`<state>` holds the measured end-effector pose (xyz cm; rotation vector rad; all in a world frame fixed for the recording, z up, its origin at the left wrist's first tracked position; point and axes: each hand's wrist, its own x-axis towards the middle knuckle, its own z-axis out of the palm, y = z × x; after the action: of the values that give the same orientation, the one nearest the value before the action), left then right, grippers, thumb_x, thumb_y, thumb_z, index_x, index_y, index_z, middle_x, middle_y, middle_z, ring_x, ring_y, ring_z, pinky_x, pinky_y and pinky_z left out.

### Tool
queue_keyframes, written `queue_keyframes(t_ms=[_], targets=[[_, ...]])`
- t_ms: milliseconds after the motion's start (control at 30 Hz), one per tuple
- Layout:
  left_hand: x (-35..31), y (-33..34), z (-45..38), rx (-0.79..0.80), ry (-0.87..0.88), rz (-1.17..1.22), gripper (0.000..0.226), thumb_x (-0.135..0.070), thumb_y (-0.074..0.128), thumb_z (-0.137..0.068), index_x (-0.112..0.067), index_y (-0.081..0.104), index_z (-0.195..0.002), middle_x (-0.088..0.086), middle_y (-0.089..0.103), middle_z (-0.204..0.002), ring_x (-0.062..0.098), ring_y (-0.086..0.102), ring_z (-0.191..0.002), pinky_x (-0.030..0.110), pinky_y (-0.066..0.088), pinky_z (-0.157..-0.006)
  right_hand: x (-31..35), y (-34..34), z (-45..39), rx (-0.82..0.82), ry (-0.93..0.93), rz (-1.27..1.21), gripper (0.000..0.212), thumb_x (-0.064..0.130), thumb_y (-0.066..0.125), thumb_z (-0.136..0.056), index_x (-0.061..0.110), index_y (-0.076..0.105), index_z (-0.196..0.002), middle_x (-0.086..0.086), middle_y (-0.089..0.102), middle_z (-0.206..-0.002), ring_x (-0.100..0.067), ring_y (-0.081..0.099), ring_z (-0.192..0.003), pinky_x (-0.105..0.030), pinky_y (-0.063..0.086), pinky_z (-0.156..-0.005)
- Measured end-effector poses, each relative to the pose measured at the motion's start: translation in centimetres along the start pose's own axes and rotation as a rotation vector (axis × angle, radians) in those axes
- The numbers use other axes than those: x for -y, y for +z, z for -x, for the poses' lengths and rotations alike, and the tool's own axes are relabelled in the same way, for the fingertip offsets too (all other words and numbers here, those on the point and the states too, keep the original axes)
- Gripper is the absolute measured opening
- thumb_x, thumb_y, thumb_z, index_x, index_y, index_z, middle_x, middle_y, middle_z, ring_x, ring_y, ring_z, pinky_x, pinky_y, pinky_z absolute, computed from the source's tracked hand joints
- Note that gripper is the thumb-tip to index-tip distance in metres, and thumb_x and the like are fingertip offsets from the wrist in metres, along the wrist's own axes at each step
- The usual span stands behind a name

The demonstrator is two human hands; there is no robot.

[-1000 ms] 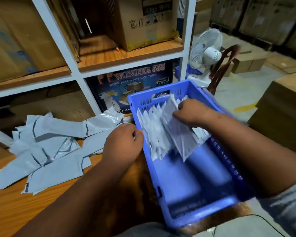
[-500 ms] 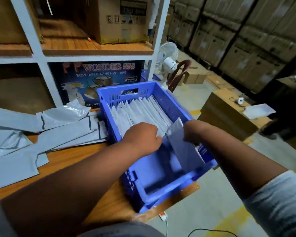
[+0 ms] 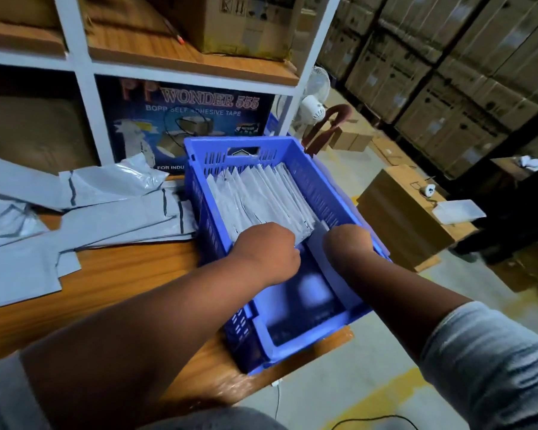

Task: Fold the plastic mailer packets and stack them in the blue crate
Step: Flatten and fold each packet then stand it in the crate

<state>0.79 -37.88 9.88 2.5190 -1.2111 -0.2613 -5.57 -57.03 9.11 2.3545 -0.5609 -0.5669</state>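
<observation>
— Where are your hands?

— Both are down in the crate (image 3: 305, 169), which sits on the table (image 3: 131, 274) at its right end. My left hand (image 3: 266, 248) is against the near end of the row of folded packets (image 3: 261, 197); I see only its back, with the fingers curled under. Whether it grips a packet or just presses the row, I cannot tell.

— And the right?

— My right hand (image 3: 348, 245) is by the crate's right wall, fingers tucked out of sight. A grey packet (image 3: 319, 245) stands on edge just left of it, between my two hands. It looks held there, but the grip itself is hidden, so I cannot tell.

— How do the packets sit?

— They stand on edge, leaning in a row that fills the far half of the crate. The near half shows bare blue floor.

— What else is there?

— Unfolded mailers (image 3: 84, 212) lie spread on the table left of the crate, some touching its side. Behind stands a shelf (image 3: 187, 66) holding a tape box (image 3: 187, 119).
</observation>
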Motion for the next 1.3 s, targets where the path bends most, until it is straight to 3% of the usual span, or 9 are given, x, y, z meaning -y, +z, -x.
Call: queue_keyframes(t_ms=[267,400,533,600,667,867,1000,1133,1300], targets=[[0.0,0.4,-0.1,-0.023,0.009,-0.004,0.029,-0.042,0.050,-0.105,-0.021,0.050,-0.085,0.006,0.056,-0.091,0.034,0.060,-0.091,0.035,0.037,-0.072,0.3,0.4,0.3,0.066,0.005,-0.119,0.040,0.011,0.047,-0.106,0.014,0.066,-0.141,-0.006,0.067,-0.141,-0.032,0.063,-0.131,-0.046,0.054,-0.096],[0.3,0.3,-0.1,-0.094,0.005,0.083,0.041,-0.039,0.051,-0.104,-0.018,0.040,-0.070,0.000,0.047,-0.075,0.033,0.053,-0.079,0.035,0.032,-0.064,-1.5,-1.0,0.2,-0.002,0.050,-0.294,0.036,0.012,0.053,-0.100,0.015,0.068,-0.133,-0.006,0.069,-0.134,-0.032,0.067,-0.124,-0.043,0.055,-0.092],[0.9,-0.7,0.3,-0.221,0.046,0.132,0.042,-0.035,0.053,-0.103,-0.018,0.037,-0.068,-0.001,0.043,-0.070,0.032,0.052,-0.074,0.037,0.030,-0.061,-3.2,-4.3,0.7,-0.131,-0.011,-0.388,0.010,0.025,0.067,-0.099,0.018,0.068,-0.107,-0.004,0.072,-0.105,-0.032,0.069,-0.094,-0.035,0.048,-0.072],[1.7,-1.8,0.7,-0.289,0.072,0.116,0.038,-0.035,0.054,-0.102,-0.019,0.041,-0.070,-0.001,0.044,-0.072,0.033,0.054,-0.075,0.038,0.031,-0.062,-3.4,-6.8,1.0,-0.184,-0.026,-0.425,0.021,0.035,0.074,-0.098,0.017,0.063,-0.096,0.000,0.059,-0.079,-0.029,0.057,-0.076,-0.035,0.047,-0.068],[3.2,-3.2,1.4,-0.351,0.058,0.107,0.034,-0.036,0.056,-0.101,-0.018,0.049,-0.073,-0.003,0.047,-0.072,0.029,0.054,-0.075,0.038,0.033,-0.061,-2.7,-9.8,1.4,-0.240,-0.070,-0.463,0.028,0.043,0.074,-0.098,0.017,0.064,-0.096,0.001,0.053,-0.074,-0.026,0.054,-0.070,-0.035,0.048,-0.066],[9.8,-7.1,4.8,-0.465,-0.074,0.069,0.031,-0.040,0.058,-0.097,-0.021,0.053,-0.072,-0.004,0.056,-0.072,0.025,0.056,-0.075,0.039,0.047,-0.061,3.9,-18.5,3.0,-0.520,-0.271,-0.552,0.023,0.042,0.069,-0.101,0.021,0.061,-0.092,-0.004,0.065,-0.088,-0.031,0.063,-0.084,-0.037,0.048,-0.066],[14.5,-9.3,9.0,-0.503,-0.189,0.027,0.025,-0.038,0.059,-0.096,-0.027,0.057,-0.073,-0.006,0.061,-0.075,0.019,0.055,-0.073,0.033,0.034,-0.056,10.1,-23.6,4.2,-0.528,-0.424,-0.584,0.012,0.029,0.066,-0.098,0.020,0.070,-0.104,-0.011,0.073,-0.100,-0.037,0.069,-0.097,-0.035,0.043,-0.067],[19.8,-10.0,14.6,-0.509,-0.359,0.006,0.023,-0.042,0.061,-0.096,-0.026,0.072,-0.085,-0.004,0.068,-0.081,0.020,0.061,-0.079,0.036,0.051,-0.066,16.8,-26.8,5.2,-0.517,-0.568,-0.636,0.018,0.043,0.066,-0.102,0.026,0.070,-0.103,-0.005,0.073,-0.099,-0.032,0.070,-0.095,-0.035,0.054,-0.072],[27.7,-8.3,23.3,-0.437,-0.554,-0.006,0.017,-0.039,0.060,-0.094,-0.027,0.071,-0.087,-0.006,0.067,-0.084,0.017,0.061,-0.081,0.039,0.056,-0.072,26.3,-26.3,6.5,-0.468,-0.730,-0.699,0.017,0.037,0.072,-0.096,0.033,0.069,-0.113,0.003,0.069,-0.111,-0.021,0.066,-0.104,-0.035,0.054,-0.076]])
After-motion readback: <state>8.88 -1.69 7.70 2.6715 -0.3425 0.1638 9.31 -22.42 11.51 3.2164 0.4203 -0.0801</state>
